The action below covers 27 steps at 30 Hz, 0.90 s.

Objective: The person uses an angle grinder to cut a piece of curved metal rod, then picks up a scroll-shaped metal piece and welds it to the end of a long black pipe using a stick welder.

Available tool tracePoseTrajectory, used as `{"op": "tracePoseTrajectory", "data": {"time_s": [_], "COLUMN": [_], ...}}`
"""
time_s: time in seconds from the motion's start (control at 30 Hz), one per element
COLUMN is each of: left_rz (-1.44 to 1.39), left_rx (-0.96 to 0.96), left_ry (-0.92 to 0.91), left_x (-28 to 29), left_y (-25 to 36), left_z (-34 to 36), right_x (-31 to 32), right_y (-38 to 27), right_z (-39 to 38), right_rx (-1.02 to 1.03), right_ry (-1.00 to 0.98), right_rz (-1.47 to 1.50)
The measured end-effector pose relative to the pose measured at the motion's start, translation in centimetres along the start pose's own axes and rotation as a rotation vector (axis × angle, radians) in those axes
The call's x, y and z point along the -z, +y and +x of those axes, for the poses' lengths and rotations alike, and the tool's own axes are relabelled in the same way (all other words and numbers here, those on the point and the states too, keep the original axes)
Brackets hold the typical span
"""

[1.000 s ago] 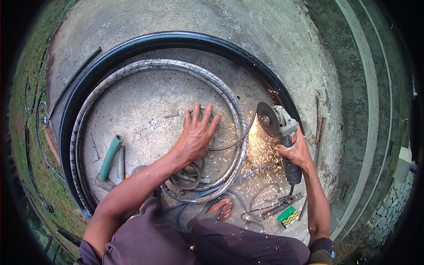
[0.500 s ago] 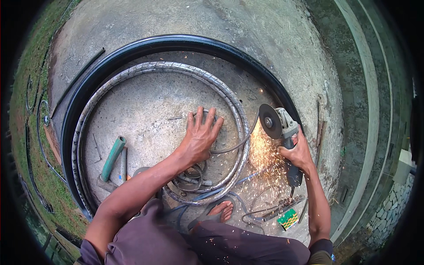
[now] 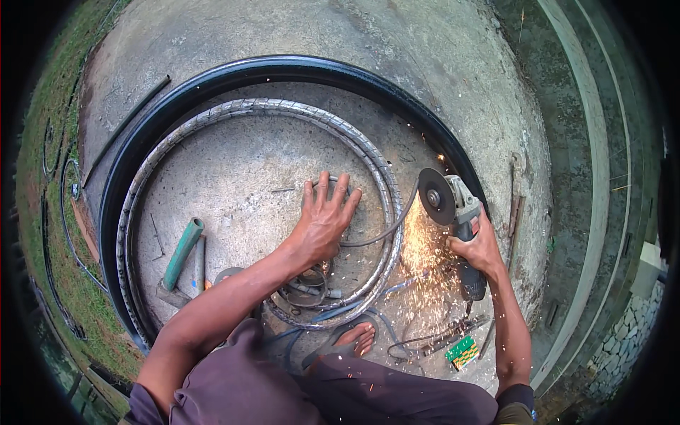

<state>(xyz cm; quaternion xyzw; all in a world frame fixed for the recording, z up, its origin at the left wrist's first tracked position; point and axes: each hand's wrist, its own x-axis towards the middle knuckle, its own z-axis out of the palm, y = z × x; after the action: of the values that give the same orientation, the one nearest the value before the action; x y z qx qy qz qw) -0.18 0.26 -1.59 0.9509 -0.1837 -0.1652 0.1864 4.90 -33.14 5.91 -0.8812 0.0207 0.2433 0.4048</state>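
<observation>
My left hand (image 3: 322,223) lies with fingers spread on a thin bent dark rod (image 3: 375,238) inside a large silvery ribbed ring (image 3: 251,106). The rod curves up to the disc (image 3: 435,197) of an angle grinder (image 3: 472,280), and bright sparks (image 3: 425,269) spray down from there. My right hand (image 3: 478,241) grips the grinder's body. A black curved profile (image 3: 283,65) arcs around the ring. A green tube (image 3: 183,251) and a grey pipe (image 3: 200,265) lie left of my left hand; small coils (image 3: 312,287) lie partly under that arm.
A green patterned box (image 3: 462,353), hoses and thin tools are on the concrete ground (image 3: 340,28) near my sandalled foot (image 3: 358,340). A dark straight bar (image 3: 126,127) is at upper left. Grass (image 3: 57,149) borders the left, a concrete ledge (image 3: 588,142) the right.
The grinder and my right hand have shifted slightly right and down in the picture. My left hand also appears a little lower and further right. Sparks still fly in a changed pattern.
</observation>
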Motion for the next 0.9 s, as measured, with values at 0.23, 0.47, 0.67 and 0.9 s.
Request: {"op": "tracePoseTrajectory", "data": {"time_s": [0.23,0.47,0.67,0.9], "left_rz": [0.020,0.005,0.012,0.016], "left_rx": [-0.004,-0.006,-0.019,-0.015], "left_ry": [-0.008,0.000,-0.011,0.009], "left_x": [0.1,0.1,0.2,-0.1], "left_y": [-0.2,-0.2,-0.1,-0.1], "left_z": [-0.1,-0.2,-0.1,0.1], "right_x": [0.1,0.0,-0.4,-0.2], "right_y": [-1.7,-1.0,-0.8,0.0], "right_z": [0.4,0.1,-0.1,-0.2], "right_rx": [-0.100,-0.111,-0.005,-0.037], "right_ry": [-0.055,-0.085,0.000,-0.013], "right_rz": [0.029,0.032,0.049,-0.016]}}
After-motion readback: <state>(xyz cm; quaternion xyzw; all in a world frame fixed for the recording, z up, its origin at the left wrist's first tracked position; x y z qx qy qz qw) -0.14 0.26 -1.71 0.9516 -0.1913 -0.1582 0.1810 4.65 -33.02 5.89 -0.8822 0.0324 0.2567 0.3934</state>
